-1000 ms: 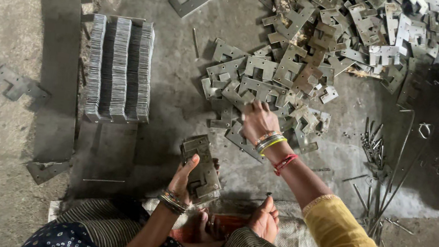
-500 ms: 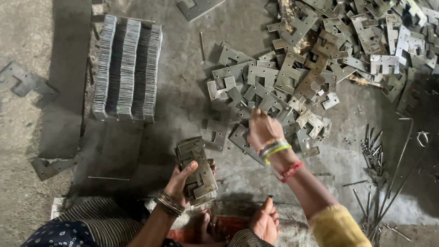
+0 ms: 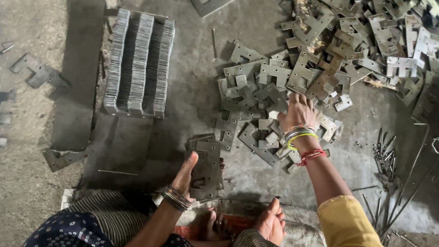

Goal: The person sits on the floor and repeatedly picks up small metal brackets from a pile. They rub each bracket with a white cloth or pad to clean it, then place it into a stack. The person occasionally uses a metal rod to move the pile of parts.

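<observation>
Concrete floor (image 3: 189,95): right hand (image 3: 297,113) has moved up into centre plate pile (image 3: 272,85), fingers spread; left hand (image 3: 188,171) still grips small stack (image 3: 207,165).

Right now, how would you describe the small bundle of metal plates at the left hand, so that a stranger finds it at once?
Start from the long, neat rows of stacked plates on the concrete floor. Just below and to their right, near the person's knees, the left hand steadies a small bundle of plates. Unlike the loose heap under the right hand, it is aligned and standing.
</observation>
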